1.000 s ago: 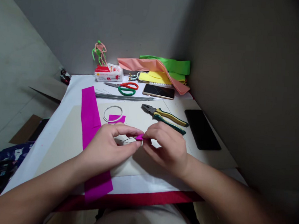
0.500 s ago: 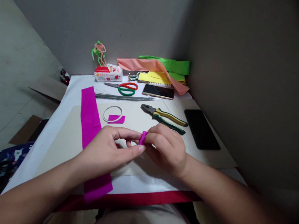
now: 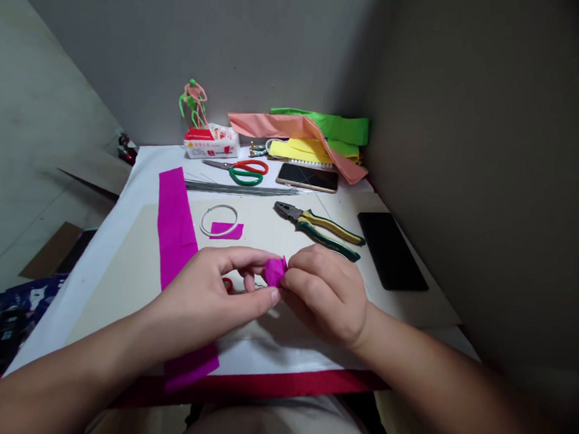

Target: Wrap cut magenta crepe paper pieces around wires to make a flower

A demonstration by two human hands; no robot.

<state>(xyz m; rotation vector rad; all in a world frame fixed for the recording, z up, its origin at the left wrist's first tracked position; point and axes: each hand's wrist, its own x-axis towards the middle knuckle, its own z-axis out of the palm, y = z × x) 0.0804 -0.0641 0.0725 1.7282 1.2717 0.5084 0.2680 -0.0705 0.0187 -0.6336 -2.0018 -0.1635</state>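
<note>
Between my two hands is a small piece of magenta crepe paper [image 3: 275, 271], bent and puckered. My left hand [image 3: 224, 285] pinches its left side between thumb and fingers. The fingertips of my right hand [image 3: 324, 290] are closed on its right edge. A long magenta crepe paper strip [image 3: 176, 225] runs beneath my left wrist and over the table's front edge. Beyond my left hand, a small magenta rectangle [image 3: 228, 231] lies partly under a roll of white tape [image 3: 204, 220]. Something red shows behind my left palm, mostly hidden.
Pliers [image 3: 318, 231] lie past my right hand, left of a black flat slab [image 3: 391, 252]. Farther back are scissors [image 3: 240, 171], thin wires [image 3: 241, 190], a phone [image 3: 307, 177], a tissue pack [image 3: 212, 144] and folded coloured paper [image 3: 321, 126]. A grey wall stands close on the right.
The magenta piece has gone from a narrow rolled shape to a wider, opened-out one between my fingers. My right hand has turned slightly and shifted a little right.
</note>
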